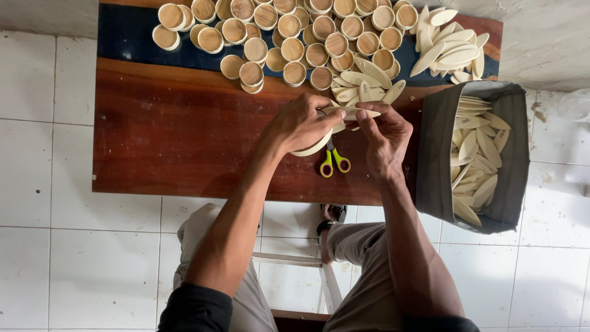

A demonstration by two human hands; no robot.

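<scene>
My left hand [301, 123] and my right hand [382, 136] meet over the middle of a brown wooden table [172, 147]. Both pinch a pale, leaf-shaped wooden strip [349, 112] held level between the fingertips. Curved pale strips [313, 147] also stick out under my left palm. Small scissors with yellow-green handles [334, 161] lie on the table just below the hands.
Several round pale wooden cups [295, 34] crowd the far edge of the table. A pile of leaf-shaped strips [452, 49] sits at the far right. A grey fabric bag [436, 160] at the table's right end holds more strips. White floor tiles [43, 184] surround the table.
</scene>
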